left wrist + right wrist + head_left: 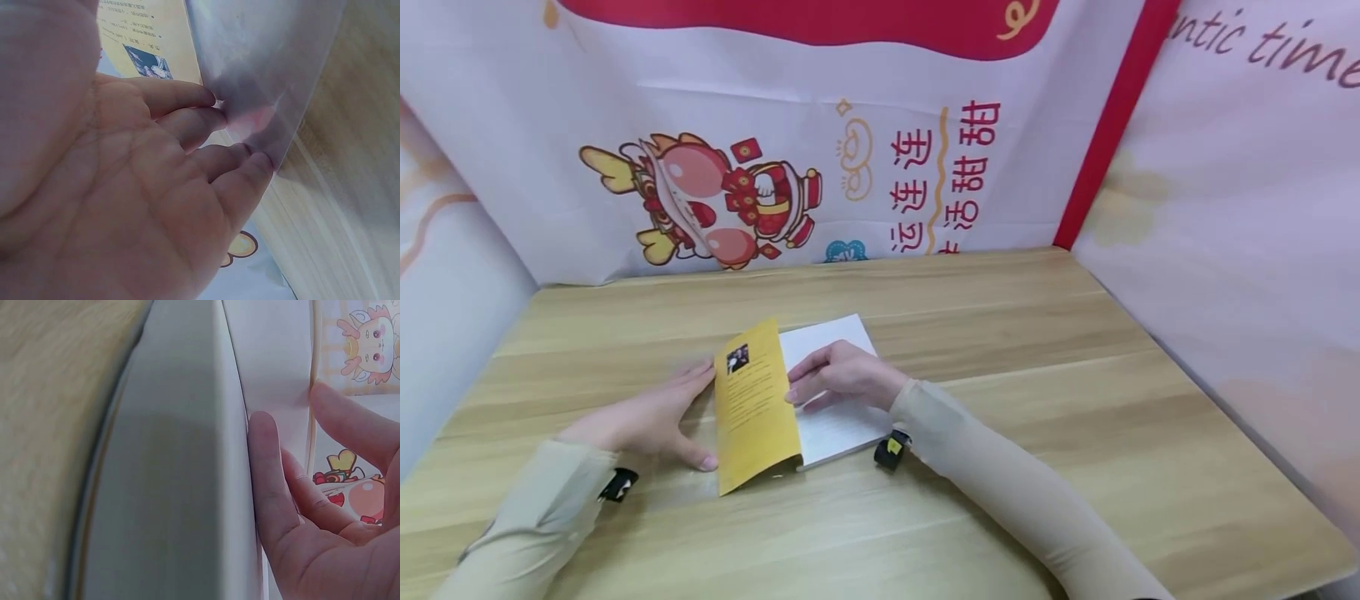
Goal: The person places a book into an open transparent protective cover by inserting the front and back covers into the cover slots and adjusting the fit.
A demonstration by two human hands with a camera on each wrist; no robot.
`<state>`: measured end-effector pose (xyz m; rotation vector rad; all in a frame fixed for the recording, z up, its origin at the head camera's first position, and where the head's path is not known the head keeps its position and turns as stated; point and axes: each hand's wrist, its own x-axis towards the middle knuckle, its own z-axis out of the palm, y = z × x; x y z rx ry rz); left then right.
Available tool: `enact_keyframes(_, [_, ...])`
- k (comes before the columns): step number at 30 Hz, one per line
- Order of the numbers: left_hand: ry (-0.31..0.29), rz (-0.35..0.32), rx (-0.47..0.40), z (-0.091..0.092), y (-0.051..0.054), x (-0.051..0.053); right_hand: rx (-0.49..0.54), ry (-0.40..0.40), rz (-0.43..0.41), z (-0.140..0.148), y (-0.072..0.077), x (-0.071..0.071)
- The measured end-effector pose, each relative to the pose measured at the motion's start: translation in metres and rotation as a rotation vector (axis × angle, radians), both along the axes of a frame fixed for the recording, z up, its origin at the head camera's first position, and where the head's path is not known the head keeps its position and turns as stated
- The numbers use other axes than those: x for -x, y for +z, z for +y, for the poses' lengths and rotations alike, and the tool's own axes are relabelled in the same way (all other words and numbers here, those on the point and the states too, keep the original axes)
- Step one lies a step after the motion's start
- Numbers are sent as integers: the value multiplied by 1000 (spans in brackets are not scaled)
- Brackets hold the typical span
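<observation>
A book point(838, 442) with white pages lies on the table, its yellow cover flap point(756, 408) standing raised at a slant over the left part. The flap bears printed text and a small photo. My right hand point(850, 375) holds the flap's right edge, with the thumb on the edge and the other fingers point(265, 444) beneath it along the white page. Beside the flap's left edge, my left hand point(658, 417) spreads its thumb away from the fingers. In the left wrist view, its fingertips point(259, 162) touch a clear plastic sheet point(269, 69) that reaches past the yellow paper.
The wooden table point(1075, 450) extends around the book. A printed cloth point(760, 75) with a cartoon dragon hangs along the back edge, and another pale cloth point(1247, 250) hangs at the right.
</observation>
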<state>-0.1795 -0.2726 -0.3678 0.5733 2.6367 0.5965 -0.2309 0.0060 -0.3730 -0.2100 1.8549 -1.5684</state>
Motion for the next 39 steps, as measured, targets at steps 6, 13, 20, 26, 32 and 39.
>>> enact_keyframes(6, [19, 8, -3, -5, 0, -6, -17, -9, 1, -8, -2, 0])
enact_keyframes(13, [29, -11, 17, 1, 5, -4, -12, -6, 5, -3, -1, 1])
enact_keyframes(20, [35, -19, 9, 1, 7, -6, -6, -8, -8, -4, 1, 0])
enact_keyframes(26, [26, -5, 10, -1, 5, -6, -12, -16, -8, -6, 0, 0])
enact_keyframes(32, [28, -8, 13, -2, 4, -5, -1, -26, -13, -6, 0, 0])
enact_keyframes(39, [24, -1, 10, -1, 3, -5, -23, -33, -12, -7, 0, 0])
